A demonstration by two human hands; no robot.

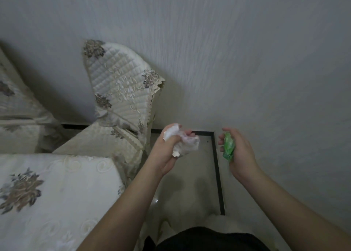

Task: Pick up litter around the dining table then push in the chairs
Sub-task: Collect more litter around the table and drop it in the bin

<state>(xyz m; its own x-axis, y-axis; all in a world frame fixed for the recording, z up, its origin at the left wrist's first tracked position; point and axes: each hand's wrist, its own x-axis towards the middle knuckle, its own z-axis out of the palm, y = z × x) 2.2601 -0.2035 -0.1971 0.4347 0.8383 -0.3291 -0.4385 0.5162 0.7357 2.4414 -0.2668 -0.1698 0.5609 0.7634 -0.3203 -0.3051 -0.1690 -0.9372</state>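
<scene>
Nearest, the left hand (167, 152) gripped crumpled white paper (185, 143) and the right hand (237, 150) clutched a green wrapper (228, 146), both above the floor (190, 184) beside the table (47, 193). Litter-gathering looked underway; next probably binning it, then pushing in the chair (121, 87) beyond.

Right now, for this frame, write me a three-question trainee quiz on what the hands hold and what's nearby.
1. True or false: the left hand grips crumpled white paper.
2. The right hand holds a wrapper of which colour? A red, B green, C blue.
3. Fill in: the quilted chair back leans toward the ____.

Key: 1 true; 2 B; 3 wall.
</scene>
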